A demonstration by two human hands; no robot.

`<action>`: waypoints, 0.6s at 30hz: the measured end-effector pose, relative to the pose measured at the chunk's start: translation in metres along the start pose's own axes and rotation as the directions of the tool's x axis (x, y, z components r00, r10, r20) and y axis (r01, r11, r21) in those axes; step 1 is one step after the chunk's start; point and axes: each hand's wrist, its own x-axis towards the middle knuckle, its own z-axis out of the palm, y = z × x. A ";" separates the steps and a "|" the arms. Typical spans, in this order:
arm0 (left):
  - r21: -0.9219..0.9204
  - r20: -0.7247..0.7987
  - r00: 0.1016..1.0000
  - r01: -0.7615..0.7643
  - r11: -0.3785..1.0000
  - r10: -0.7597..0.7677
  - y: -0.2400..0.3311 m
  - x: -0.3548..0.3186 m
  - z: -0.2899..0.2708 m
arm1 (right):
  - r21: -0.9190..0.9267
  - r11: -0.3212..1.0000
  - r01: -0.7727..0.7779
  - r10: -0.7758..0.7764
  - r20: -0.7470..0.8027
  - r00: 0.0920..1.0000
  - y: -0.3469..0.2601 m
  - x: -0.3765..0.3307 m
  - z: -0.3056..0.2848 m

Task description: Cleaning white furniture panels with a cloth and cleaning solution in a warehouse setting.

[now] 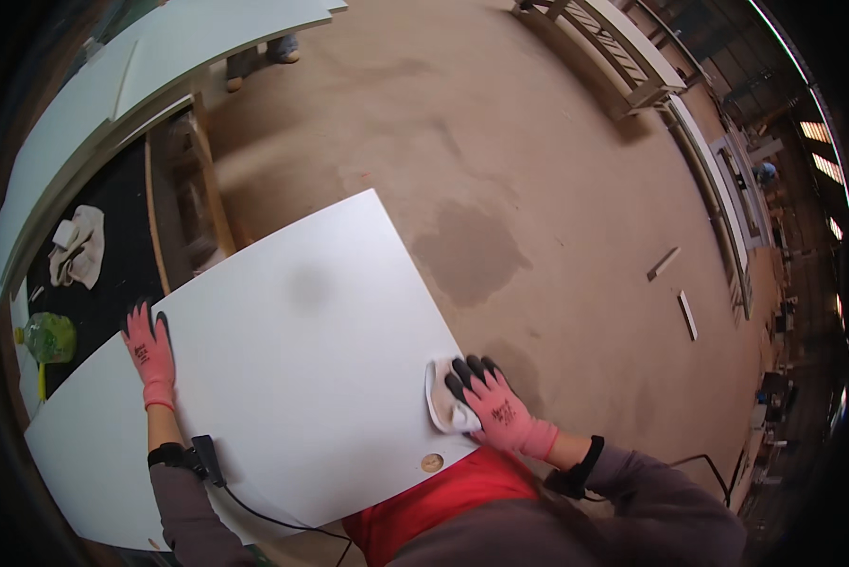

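A large white panel [283,312] lies flat before me, with a round brown spot or recess [432,463] near its close right corner. My left hand [148,352], in a pink glove with black fingertips, rests on the panel's far left edge with its fingers stretched out. At the panel's right edge, my right hand [496,408], gloved alike, presses a folded whitish cloth [440,397] against it. The right fingers bend over this cloth, which hides part of the edge.
Left of the panel, a black surface [122,250] carries a crumpled cloth [82,250] and a bottle of green liquid [50,337]. Further white panels [75,142] lie beyond. A person's feet [283,52] show at the back. Two strips [687,315] and damp patches [472,250] mark the floor.
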 end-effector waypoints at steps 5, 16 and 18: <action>-0.019 -0.036 0.999 -0.008 1.000 0.007 0.003 0.000 0.001 | -0.107 0.987 -0.117 0.103 -0.129 0.986 -0.008 0.113 -0.029; -0.908 -0.060 0.943 0.085 0.411 -0.326 -0.062 -0.012 -0.016 | -0.156 0.973 -0.170 0.093 -0.410 0.908 -0.144 0.316 0.001; -0.915 -0.051 0.943 0.087 0.393 -0.328 -0.084 -0.029 -0.032 | -0.146 0.979 -0.145 0.087 -0.346 0.934 -0.190 0.329 0.009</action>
